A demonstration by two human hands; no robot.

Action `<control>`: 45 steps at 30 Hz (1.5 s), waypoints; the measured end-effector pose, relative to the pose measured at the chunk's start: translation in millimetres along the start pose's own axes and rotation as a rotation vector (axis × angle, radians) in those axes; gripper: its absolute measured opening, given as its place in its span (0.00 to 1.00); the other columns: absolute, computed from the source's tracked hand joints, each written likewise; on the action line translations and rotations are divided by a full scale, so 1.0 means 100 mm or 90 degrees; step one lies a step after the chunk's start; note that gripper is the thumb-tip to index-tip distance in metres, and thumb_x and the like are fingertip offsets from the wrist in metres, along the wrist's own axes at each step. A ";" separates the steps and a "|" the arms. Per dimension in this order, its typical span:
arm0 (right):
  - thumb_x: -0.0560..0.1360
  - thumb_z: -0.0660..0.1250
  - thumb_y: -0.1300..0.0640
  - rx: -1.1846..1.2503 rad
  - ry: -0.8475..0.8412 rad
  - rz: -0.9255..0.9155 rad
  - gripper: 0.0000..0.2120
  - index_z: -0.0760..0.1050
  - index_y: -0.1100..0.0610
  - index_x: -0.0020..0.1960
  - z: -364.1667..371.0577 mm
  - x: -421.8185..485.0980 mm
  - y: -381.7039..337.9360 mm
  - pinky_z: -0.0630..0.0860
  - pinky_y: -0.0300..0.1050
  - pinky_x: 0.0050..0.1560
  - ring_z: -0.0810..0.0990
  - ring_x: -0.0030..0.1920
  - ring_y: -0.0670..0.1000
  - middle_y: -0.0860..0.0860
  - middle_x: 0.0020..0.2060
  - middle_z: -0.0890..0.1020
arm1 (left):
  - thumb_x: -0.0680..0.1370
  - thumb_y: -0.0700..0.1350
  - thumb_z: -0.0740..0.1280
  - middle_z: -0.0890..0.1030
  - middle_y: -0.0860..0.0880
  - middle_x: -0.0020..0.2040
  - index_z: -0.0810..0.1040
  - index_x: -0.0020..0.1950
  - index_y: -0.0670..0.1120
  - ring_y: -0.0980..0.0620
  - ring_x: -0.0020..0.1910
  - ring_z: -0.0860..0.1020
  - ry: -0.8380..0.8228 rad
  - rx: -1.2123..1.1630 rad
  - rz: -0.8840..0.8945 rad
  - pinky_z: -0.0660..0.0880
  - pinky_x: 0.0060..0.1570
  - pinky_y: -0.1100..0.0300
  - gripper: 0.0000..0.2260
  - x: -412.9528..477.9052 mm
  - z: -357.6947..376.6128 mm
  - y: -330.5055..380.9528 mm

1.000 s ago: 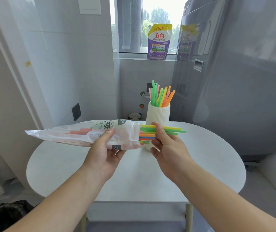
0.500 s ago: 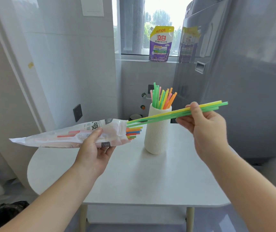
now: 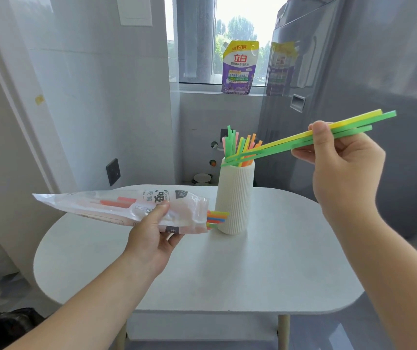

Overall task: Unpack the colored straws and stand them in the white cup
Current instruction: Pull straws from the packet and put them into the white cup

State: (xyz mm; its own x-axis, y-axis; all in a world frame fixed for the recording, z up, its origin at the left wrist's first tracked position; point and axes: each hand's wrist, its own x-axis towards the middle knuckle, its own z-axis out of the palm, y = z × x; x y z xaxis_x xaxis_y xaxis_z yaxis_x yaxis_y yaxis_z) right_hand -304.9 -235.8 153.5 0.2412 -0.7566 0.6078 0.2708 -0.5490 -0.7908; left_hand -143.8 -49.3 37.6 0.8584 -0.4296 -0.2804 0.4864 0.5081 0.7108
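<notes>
**Left.** A plastic packet (image 3: 116, 208) is held almost level above the left part of the tabletop (image 3: 227, 279). The left hand (image 3: 152, 238) has its grip clamped on it, thumb on top and fingers beneath. The open end faces right, and the packed straws (image 3: 217, 218) poke their tips out just beside the wall of the cup.

**Centre.** The white cup (image 3: 235, 198) stands upright on the tabletop. A bunch of stood straws (image 3: 230, 142) is already in it.

**Right.** The right hand (image 3: 341, 168) has its grip pinched on a few yellow and green held straws (image 3: 280, 147), close to their right ends. They slant down leftwards, with the low tips at the rim of the cup.

**Progress.** Judged partway: one lot is stood, one lot is at the mouth and not yet upright, and more are left in the packet.

**Not established.**
- The printed, cloudy film hides the number left in the packet; only orange lengths show through.
- It cannot be told whether the low tips are inside the mouth or lying across the rim.
- The exact count of straws held is unclear.
</notes>
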 end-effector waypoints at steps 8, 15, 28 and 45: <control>0.80 0.67 0.52 -0.079 -0.041 -0.057 0.07 0.81 0.53 0.46 0.00 0.08 -0.13 0.83 0.39 0.44 0.87 0.39 0.43 0.44 0.37 0.84 | 0.79 0.40 0.71 0.85 0.46 0.52 0.79 0.61 0.46 0.49 0.50 0.84 -0.008 0.020 -0.020 0.84 0.36 0.56 0.12 0.01 0.06 -0.10; 0.79 0.68 0.50 -0.136 -0.073 -0.047 0.08 0.80 0.51 0.43 0.12 0.27 -0.09 0.85 0.48 0.46 0.86 0.36 0.45 0.47 0.38 0.86 | 0.79 0.40 0.71 0.85 0.45 0.53 0.79 0.65 0.46 0.49 0.50 0.83 -0.017 0.034 -0.003 0.85 0.39 0.55 0.14 0.04 0.01 -0.10; 0.79 0.67 0.46 -0.288 -0.173 -0.113 0.13 0.82 0.56 0.48 0.54 0.65 -0.30 0.83 0.57 0.45 0.86 0.40 0.56 0.53 0.40 0.86 | 0.78 0.40 0.71 0.86 0.46 0.51 0.79 0.64 0.47 0.49 0.49 0.84 -0.031 0.023 -0.008 0.84 0.40 0.54 0.14 0.04 0.00 -0.09; 0.76 0.65 0.36 -0.548 -0.365 -0.003 0.24 0.77 0.58 0.39 0.94 0.70 0.25 0.81 0.56 0.47 0.81 0.46 0.59 0.54 0.38 0.81 | 0.78 0.40 0.71 0.86 0.45 0.51 0.79 0.67 0.44 0.49 0.48 0.85 -0.038 0.025 -0.014 0.83 0.35 0.55 0.17 0.01 -0.01 -0.07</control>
State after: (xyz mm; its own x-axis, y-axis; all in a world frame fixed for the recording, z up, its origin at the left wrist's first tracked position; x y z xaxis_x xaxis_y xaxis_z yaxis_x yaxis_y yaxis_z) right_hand -193.8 -268.8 183.1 0.7107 -0.5949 0.3756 -0.4314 -0.7902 -0.4352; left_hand -146.1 -53.1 31.7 0.8354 -0.4854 -0.2579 0.4976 0.4688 0.7298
